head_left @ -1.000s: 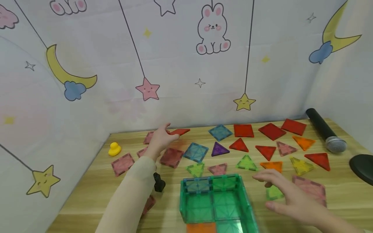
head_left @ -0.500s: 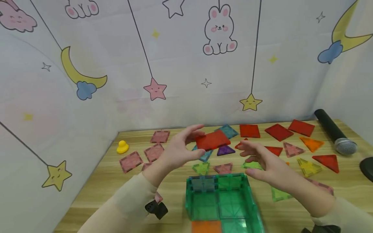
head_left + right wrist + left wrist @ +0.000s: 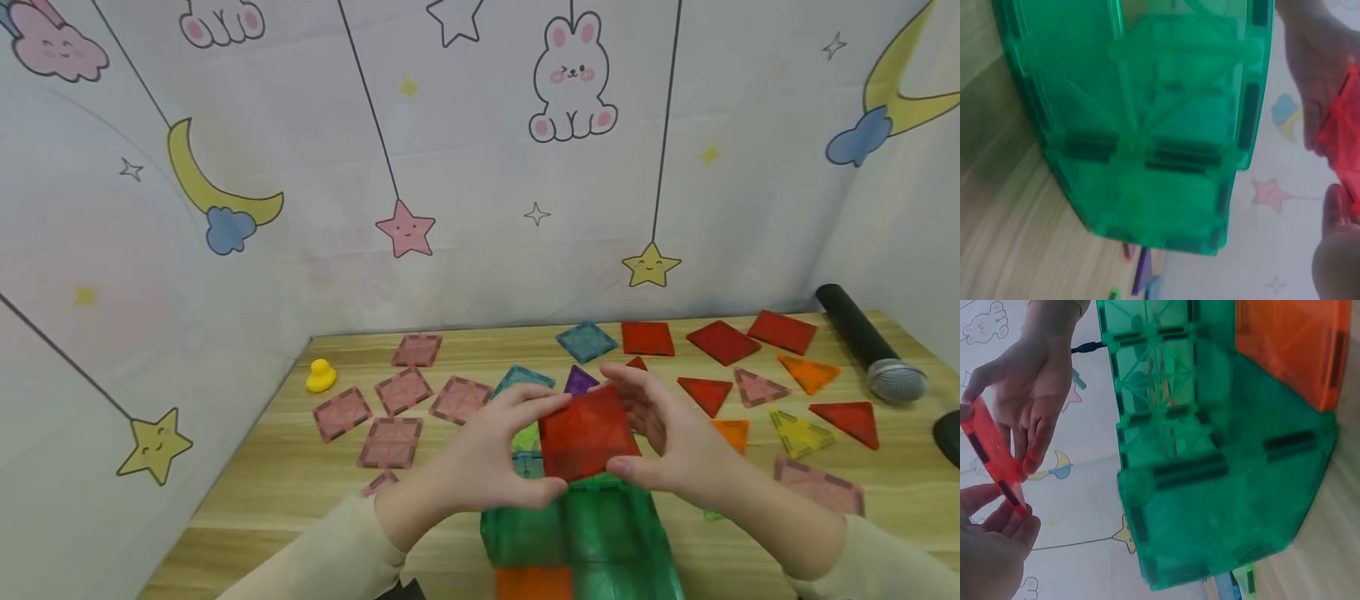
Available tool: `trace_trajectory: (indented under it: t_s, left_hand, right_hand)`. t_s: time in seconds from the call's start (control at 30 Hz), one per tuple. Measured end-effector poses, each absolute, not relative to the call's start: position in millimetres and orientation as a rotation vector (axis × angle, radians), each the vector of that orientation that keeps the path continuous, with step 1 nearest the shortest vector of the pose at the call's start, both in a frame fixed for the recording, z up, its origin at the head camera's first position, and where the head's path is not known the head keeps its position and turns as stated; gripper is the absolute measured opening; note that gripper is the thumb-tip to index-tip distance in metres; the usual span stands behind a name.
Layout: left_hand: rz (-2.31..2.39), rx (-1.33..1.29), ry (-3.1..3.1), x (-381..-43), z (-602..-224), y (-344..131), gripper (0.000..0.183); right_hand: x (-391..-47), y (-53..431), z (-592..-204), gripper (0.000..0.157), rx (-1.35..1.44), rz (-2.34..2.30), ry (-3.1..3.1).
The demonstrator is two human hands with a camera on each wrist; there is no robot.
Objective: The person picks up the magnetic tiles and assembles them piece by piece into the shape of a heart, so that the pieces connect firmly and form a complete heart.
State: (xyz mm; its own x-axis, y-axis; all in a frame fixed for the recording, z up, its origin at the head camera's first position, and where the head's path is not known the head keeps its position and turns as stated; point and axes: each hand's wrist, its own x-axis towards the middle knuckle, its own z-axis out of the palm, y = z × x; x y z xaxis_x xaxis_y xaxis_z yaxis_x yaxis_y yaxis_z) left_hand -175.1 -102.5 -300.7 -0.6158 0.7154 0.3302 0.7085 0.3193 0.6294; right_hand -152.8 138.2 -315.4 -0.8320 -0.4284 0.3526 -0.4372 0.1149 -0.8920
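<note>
A red square magnetic tile is held up above the far end of a green see-through tile box. My left hand pinches its left side, fingers above and thumb below. At the right side my right hand grips it, thumb on the lower corner and fingers behind. The left wrist view shows both hands on the edges of the red tile. An orange tile lies at the near left of the box. The hands and red tile hide much of the box's far wall.
Pink square tiles lie at left near a yellow toy duck. Red squares and a blue square line the back. Several triangles, including a yellow one, lie at right by a black microphone.
My left hand has picked the red tile up from the back left and carried it right and nearer, over the box. My right hand has moved in from the right and taken hold of it too.
</note>
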Motion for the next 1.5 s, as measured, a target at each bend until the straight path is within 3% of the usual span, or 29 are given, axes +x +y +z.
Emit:
trace_trajectory:
  t_s: [0.33, 0.57, 0.87, 1.07, 1.23, 1.5]
  left_hand:
    - [1.299, 1.227, 2.453, -158, -310, -98, 0.076]
    - [1.289, 1.194, 2.386, -158, -312, -95, 0.084]
    - [1.331, 1.189, 2.334, -154, -316, -102, 0.084]
    - [1.342, 1.124, 2.296, -149, -319, -127, 0.083]
    - [1.166, 1.261, 2.374, -144, -327, -148, 0.074]
    - [0.773, 1.686, 2.403, -146, -343, -167, 0.06]
  right_hand:
    - [-138, 126, -320, 0.074, 0.926, 1.964, -2.431]
    - [-135, 131, -322, 0.061, 0.9, 2.042, -2.36]
    - [-138, 134, -336, 0.058, 1.049, 2.193, -2.269]
    - [-145, 160, -339, 0.05, 0.825, 1.994, -2.447]
    - [-154, 173, -337, 0.044, 0.558, 1.749, -2.56]
    - [-163, 181, -344, 0.035, 0.538, 1.549, -2.596]
